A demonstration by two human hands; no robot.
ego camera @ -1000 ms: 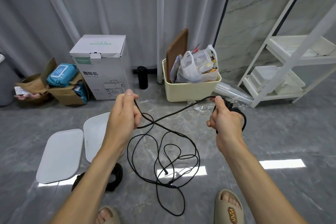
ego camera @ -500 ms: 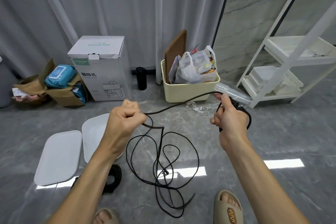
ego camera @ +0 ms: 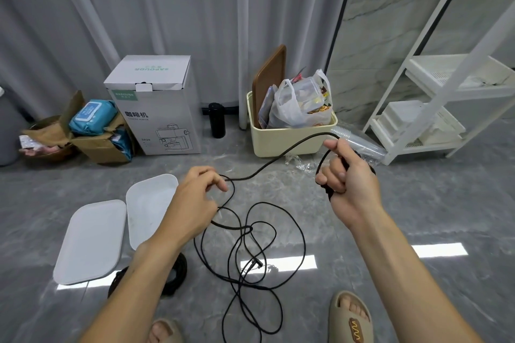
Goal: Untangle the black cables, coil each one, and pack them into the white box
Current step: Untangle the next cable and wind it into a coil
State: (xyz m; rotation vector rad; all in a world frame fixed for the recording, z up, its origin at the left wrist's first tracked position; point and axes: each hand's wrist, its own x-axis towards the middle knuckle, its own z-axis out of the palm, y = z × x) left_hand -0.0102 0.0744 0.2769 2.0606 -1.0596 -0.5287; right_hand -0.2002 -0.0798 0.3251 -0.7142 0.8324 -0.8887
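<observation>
The right hand (ego camera: 348,175) is clenched around a few finished turns of the cable (ego camera: 278,160); the turns hang in the fist as a small bundle. From the top of this grip, the cable arcs away and runs down to the left hand (ego camera: 195,198). The left hand holds the strand lightly between thumb and fingers, the fingers loosely curled; whether it pinches firmly or only guides cannot be told.

Below and between both grips, the rest of the cable lies on the floor (ego camera: 418,217) in crossing loops, with one plug end (ego camera: 257,264) visible among them. These loops are judged still tangled or at least uncoiled.

Behind the left forearm, a second black coil (ego camera: 178,273) rests on the floor, already wound but not packed. Left of the left hand, the white box (ego camera: 150,209) and its lid (ego camera: 89,242) lie side by side; no cable is seen in the box, though the arm hides part of it.

Progress estimate: one cable coiled, one partly coiled, packing not started. Remaining: draw in the loose loops, finish the bundle, place both coils in the box.
</observation>
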